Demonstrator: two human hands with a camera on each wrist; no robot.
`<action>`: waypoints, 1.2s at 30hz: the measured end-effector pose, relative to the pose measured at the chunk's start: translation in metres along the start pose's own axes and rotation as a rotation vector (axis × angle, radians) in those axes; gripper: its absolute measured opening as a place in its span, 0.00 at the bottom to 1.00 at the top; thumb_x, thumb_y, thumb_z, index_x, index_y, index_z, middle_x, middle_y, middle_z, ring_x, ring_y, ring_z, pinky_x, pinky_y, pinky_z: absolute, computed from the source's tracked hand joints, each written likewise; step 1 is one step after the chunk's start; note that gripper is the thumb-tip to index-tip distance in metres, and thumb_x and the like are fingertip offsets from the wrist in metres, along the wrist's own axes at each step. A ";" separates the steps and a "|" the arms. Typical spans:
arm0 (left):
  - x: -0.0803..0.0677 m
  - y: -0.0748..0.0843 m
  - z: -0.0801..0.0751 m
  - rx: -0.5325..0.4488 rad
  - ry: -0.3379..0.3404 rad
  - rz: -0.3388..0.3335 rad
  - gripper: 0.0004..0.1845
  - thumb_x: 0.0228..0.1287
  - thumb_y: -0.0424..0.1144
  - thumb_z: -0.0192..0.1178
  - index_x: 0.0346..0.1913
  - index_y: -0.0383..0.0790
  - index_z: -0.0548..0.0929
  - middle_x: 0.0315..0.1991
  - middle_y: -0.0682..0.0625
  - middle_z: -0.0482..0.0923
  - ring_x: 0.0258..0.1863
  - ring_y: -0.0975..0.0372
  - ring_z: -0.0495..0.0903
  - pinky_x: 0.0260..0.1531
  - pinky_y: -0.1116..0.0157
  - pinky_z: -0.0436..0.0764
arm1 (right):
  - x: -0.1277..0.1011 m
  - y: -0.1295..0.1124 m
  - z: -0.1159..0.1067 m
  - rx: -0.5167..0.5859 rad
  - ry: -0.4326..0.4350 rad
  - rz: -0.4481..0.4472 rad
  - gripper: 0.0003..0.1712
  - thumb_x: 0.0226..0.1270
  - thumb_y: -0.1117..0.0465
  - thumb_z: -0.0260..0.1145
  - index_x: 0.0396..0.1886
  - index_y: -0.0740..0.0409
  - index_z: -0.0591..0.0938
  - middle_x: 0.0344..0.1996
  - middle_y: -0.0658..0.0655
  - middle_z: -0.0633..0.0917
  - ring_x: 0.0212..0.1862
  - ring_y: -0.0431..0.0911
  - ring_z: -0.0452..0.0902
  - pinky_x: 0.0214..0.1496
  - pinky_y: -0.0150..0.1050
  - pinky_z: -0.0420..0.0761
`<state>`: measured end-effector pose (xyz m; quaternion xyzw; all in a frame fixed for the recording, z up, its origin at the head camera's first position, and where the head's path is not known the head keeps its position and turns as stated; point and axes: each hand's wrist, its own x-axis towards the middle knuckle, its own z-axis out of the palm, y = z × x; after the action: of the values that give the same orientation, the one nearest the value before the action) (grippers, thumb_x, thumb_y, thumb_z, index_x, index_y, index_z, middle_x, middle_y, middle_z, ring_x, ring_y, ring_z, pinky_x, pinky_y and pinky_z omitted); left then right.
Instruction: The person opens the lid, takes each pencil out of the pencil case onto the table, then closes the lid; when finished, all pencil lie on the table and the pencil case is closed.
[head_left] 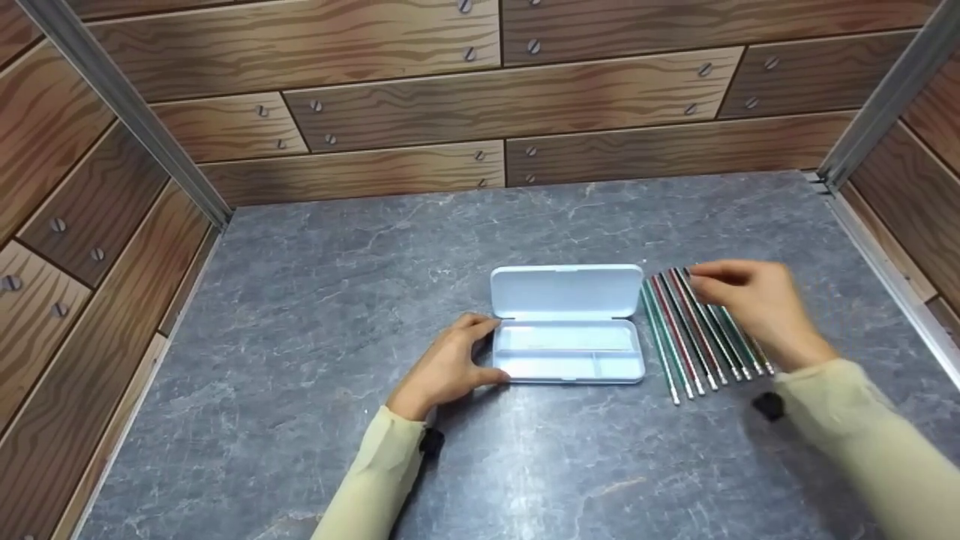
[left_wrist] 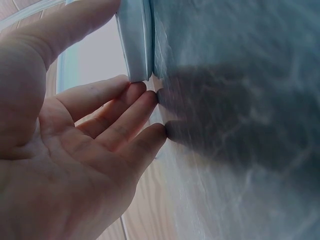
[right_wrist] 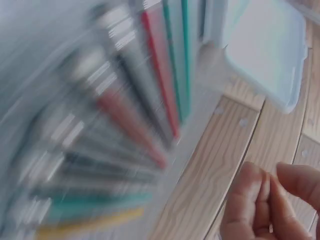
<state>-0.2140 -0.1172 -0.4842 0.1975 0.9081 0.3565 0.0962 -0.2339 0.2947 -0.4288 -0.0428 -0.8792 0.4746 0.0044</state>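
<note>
A pale translucent pencil case (head_left: 551, 367) lies on the table with its hinged lid (head_left: 566, 292) raised at the back. Its tray is divided into compartments, and no pencils lie in them. My left hand (head_left: 450, 364) holds the case's left end, thumb at the front corner, fingers at the back. To the right of the case, several eraser-tipped pencils (head_left: 661, 343) lie in a fanned row, green, red and dark. Over their far ends hovers my right hand (head_left: 754, 304), thumb and fingertips close together, nothing visible between them. A yellow pencil (right_wrist: 90, 223) shows in the right wrist view.
The grey marbled tabletop (head_left: 315, 337) ends at wood-patterned panels (head_left: 390, 120) at the back and both sides. Metal rails (head_left: 139, 112) stand at the corners. Each sleeve cuff has a small black piece (head_left: 769, 406) by it.
</note>
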 end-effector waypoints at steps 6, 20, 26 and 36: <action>0.000 0.000 0.001 -0.021 0.007 0.000 0.46 0.54 0.46 0.78 0.75 0.37 0.69 0.68 0.48 0.73 0.69 0.54 0.73 0.74 0.56 0.71 | 0.018 -0.022 0.036 0.356 -0.023 0.039 0.24 0.68 0.54 0.73 0.57 0.66 0.84 0.33 0.38 0.91 0.37 0.34 0.88 0.44 0.28 0.87; 0.001 0.002 0.001 -0.017 0.012 -0.002 0.46 0.54 0.46 0.79 0.74 0.37 0.70 0.68 0.47 0.73 0.68 0.53 0.74 0.73 0.55 0.71 | 0.025 -0.032 0.053 0.226 -0.047 0.093 0.30 0.69 0.47 0.71 0.60 0.64 0.83 0.33 0.33 0.86 0.36 0.35 0.85 0.45 0.28 0.85; -0.002 0.004 0.002 0.002 0.022 -0.003 0.45 0.54 0.46 0.79 0.74 0.37 0.71 0.67 0.47 0.74 0.67 0.52 0.75 0.72 0.55 0.73 | 0.020 -0.032 0.053 0.213 -0.049 0.063 0.29 0.68 0.47 0.71 0.59 0.63 0.84 0.33 0.34 0.86 0.36 0.34 0.85 0.43 0.27 0.85; 0.000 0.004 0.004 0.026 0.037 -0.006 0.45 0.52 0.47 0.79 0.72 0.38 0.72 0.67 0.46 0.75 0.67 0.52 0.75 0.72 0.55 0.73 | 0.008 -0.028 0.052 0.202 -0.058 -0.058 0.28 0.68 0.46 0.72 0.57 0.62 0.86 0.37 0.36 0.88 0.37 0.35 0.85 0.42 0.28 0.86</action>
<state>-0.2118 -0.1126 -0.4843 0.1894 0.9148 0.3480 0.0779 -0.2464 0.2368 -0.4347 -0.0032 -0.8274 0.5617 -0.0030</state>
